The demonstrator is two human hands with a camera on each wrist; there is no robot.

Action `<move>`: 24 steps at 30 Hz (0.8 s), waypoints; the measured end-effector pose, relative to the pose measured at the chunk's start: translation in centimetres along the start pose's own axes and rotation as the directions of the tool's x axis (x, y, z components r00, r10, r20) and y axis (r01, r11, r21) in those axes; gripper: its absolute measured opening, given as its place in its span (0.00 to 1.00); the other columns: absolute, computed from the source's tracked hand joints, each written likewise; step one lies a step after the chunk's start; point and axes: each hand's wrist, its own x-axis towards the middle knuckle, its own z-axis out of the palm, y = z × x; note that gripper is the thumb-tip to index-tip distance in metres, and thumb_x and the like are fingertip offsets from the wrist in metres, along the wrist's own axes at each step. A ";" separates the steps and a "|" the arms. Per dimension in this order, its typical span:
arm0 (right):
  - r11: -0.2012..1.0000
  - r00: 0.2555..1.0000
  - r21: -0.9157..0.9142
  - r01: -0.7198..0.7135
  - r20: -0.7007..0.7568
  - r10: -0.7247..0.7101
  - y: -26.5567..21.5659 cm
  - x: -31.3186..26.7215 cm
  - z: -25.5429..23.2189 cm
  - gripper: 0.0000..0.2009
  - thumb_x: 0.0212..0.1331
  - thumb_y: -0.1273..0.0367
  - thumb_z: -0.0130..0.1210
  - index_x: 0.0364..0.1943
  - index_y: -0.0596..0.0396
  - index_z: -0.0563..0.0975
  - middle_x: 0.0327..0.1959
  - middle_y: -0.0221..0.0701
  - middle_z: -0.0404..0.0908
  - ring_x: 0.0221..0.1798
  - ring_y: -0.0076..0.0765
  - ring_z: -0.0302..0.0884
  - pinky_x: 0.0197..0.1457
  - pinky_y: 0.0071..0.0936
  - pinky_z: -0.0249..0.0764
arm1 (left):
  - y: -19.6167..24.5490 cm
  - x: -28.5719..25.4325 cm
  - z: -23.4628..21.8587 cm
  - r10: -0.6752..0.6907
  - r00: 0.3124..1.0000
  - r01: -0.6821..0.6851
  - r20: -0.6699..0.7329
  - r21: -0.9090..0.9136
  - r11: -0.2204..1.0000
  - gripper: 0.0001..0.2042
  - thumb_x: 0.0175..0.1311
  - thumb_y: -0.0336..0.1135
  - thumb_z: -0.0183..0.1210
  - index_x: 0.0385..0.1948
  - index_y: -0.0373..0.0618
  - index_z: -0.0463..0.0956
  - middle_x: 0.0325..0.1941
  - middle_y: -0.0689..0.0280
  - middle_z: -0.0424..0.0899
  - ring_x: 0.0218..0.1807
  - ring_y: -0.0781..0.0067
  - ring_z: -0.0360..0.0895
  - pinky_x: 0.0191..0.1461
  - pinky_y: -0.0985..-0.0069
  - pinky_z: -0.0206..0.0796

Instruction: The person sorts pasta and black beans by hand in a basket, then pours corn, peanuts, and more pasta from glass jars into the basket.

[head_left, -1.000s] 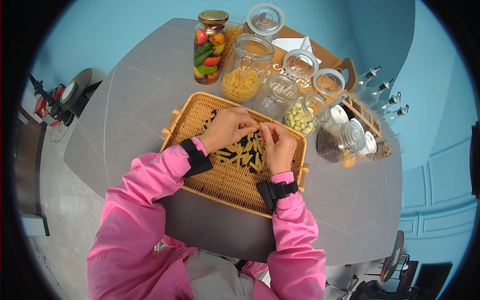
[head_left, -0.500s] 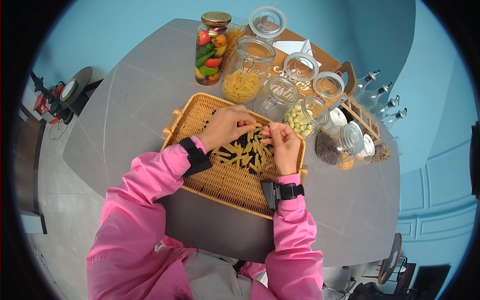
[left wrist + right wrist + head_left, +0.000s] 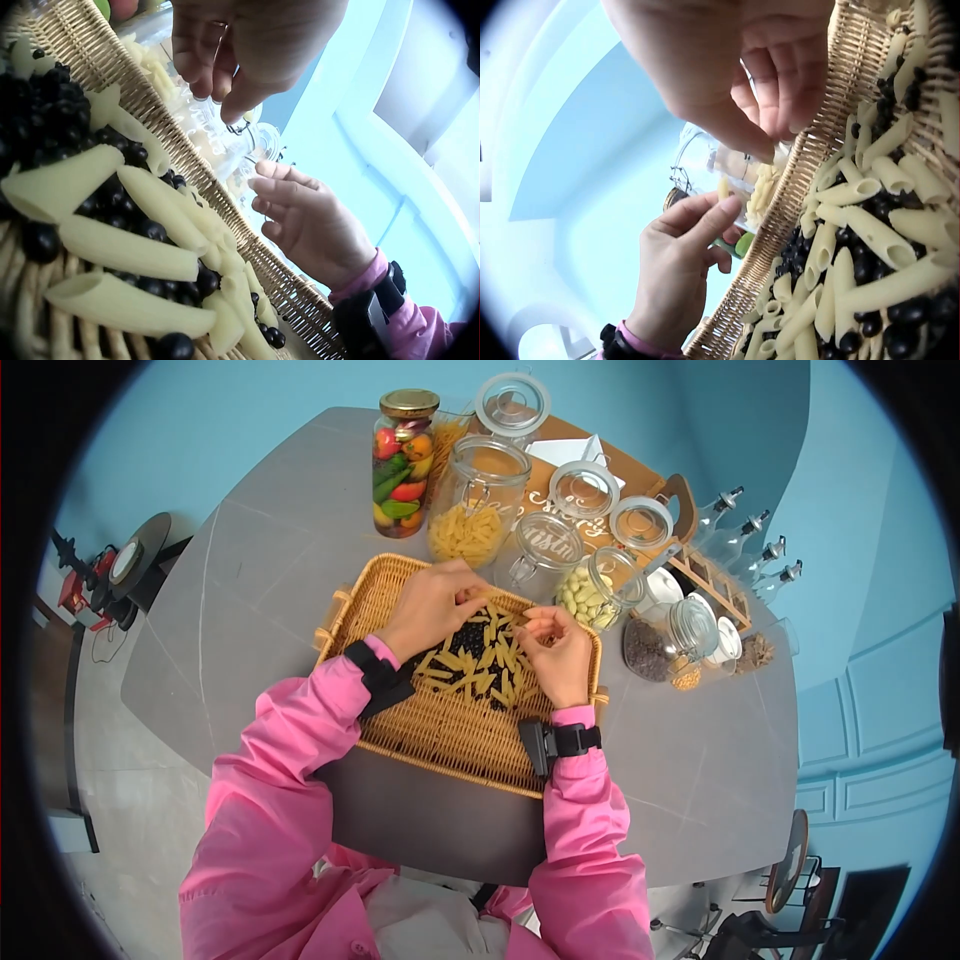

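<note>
A wicker basket [image 3: 430, 745] holds penne pieces [image 3: 487, 655] lying over small round black beans [image 3: 462, 645]. Above its far side, my left hand [image 3: 428, 608] pinches one penne piece [image 3: 724, 187] between thumb and forefinger. My right hand [image 3: 558, 655] hovers near the basket's far right corner, its fingers loosely bent and the thumb tip close to the forefinger. No piece shows at the right fingertips in the left wrist view. A gap separates the two hands.
Behind the basket stand an open glass jar of penne [image 3: 468, 535], a jar of colourful vegetables [image 3: 404, 475] and an open jar of pale green beans [image 3: 585, 598]. Farther right are a jar of dark beans [image 3: 648, 650] and several glass bottles [image 3: 735, 540].
My hands met at the fingertips a second ago and have since drawn apart. The right hand has moved back toward the right; the left has shifted slightly left, still pinching the penne piece.
</note>
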 end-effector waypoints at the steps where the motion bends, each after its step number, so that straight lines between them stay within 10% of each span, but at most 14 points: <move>1: 0.997 0.999 -0.060 0.053 0.000 -0.053 -0.2 0.0 -0.3 0.08 0.47 0.78 0.61 0.33 0.62 0.78 0.26 0.30 0.81 0.28 0.21 0.76 0.34 0.18 0.72 | -0.2 -0.1 -0.1 -0.006 1.000 0.006 0.002 -0.003 1.000 0.08 0.47 0.27 0.65 0.30 0.40 0.80 0.25 0.63 0.77 0.26 0.69 0.75 0.30 0.76 0.66; 19: 0.839 0.967 -0.541 -0.056 0.178 0.180 -2.2 -1.2 -7.0 0.09 0.43 0.76 0.59 0.32 0.59 0.82 0.27 0.42 0.81 0.32 0.44 0.80 0.39 0.33 0.75 | -0.8 -0.3 -1.2 -0.044 0.966 -0.004 0.256 0.186 0.983 0.05 0.48 0.30 0.58 0.27 0.44 0.78 0.25 0.63 0.76 0.32 0.60 0.74 0.33 0.67 0.65; 24: 0.629 0.936 -0.751 0.202 0.337 0.102 -1.6 -0.9 -6.3 0.11 0.43 0.73 0.61 0.34 0.60 0.80 0.30 0.43 0.81 0.34 0.46 0.80 0.39 0.34 0.75 | -0.4 -0.4 -0.7 -0.049 0.950 -0.008 0.309 0.180 0.984 0.07 0.45 0.29 0.57 0.28 0.44 0.74 0.20 0.64 0.75 0.28 0.60 0.74 0.32 0.66 0.64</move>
